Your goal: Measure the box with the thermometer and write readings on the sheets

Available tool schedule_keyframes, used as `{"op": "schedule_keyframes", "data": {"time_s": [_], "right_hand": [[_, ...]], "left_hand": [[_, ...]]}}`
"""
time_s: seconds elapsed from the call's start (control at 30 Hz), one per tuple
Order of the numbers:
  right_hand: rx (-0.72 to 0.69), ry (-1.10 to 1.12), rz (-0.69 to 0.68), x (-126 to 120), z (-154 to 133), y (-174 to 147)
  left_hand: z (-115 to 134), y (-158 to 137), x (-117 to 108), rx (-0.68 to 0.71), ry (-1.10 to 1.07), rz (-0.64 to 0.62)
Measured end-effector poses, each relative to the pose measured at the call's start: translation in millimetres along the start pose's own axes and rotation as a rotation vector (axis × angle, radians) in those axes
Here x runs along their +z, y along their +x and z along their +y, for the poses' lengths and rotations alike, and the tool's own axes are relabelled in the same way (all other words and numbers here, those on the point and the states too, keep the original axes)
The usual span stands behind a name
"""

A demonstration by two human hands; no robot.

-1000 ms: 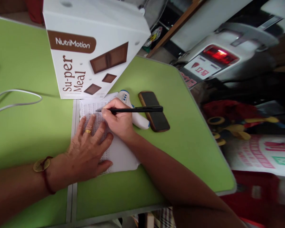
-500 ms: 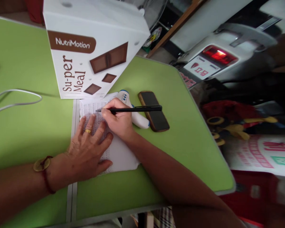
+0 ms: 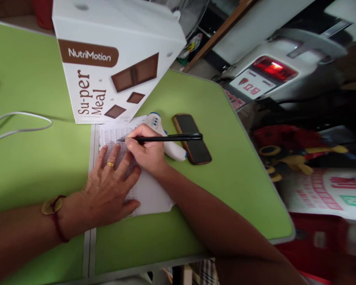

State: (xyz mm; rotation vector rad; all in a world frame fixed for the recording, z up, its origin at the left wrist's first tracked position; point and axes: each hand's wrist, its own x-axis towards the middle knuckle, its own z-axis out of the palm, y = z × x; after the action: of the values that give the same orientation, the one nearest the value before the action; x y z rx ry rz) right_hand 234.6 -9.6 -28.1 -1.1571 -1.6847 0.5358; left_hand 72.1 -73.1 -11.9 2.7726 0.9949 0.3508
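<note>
A sheet of paper point(image 3: 152, 194), partly covered in rows of small handwriting, lies on the green table. My left hand point(image 3: 112, 184) rests flat over it with the fingers spread, a ring on one finger. Pinched in my right hand point(image 3: 148, 150) is a black pen point(image 3: 172, 137), its tip at the written rows and its rear end reaching over a dark phone point(image 3: 192, 138). Under and behind the right hand lies a white and blue handheld device point(image 3: 175, 150), partly hidden. The writing beneath both hands cannot be seen.
A white NutriMotion box point(image 3: 97, 83) stands at the paper's far edge. A white cable point(image 3: 23, 114) loops on the left of the green table point(image 3: 234, 170). Beyond the table's right edge are a white scooter point(image 3: 284, 67) with a red light and a printed sack point(image 3: 329, 192).
The pen tip has shifted slightly left and down across the paper, with the right hand moving a little. My left hand stays in place.
</note>
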Motion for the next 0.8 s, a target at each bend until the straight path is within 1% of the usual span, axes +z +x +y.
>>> {"op": "schedule_keyframes", "data": {"time_s": [0.3,0.47,0.67,0.8], "right_hand": [[-0.014,0.000,-0.018,0.7,-2.8,0.7],[0.017,-0.043,-0.034,0.1,-4.0,0.7],[-0.004,-0.037,-0.032,0.4,-4.4,1.1],[-0.027,-0.009,0.025,1.6,-1.7,0.5]], "left_hand": [[1.2,1.8,-2.3,0.009,0.015,-0.006],[0.9,2.2,-1.4,0.007,0.017,-0.021],[0.8,1.2,-0.9,0.010,0.028,-0.016],[0.6,1.2,-0.6,0.018,0.021,-0.002]]}}
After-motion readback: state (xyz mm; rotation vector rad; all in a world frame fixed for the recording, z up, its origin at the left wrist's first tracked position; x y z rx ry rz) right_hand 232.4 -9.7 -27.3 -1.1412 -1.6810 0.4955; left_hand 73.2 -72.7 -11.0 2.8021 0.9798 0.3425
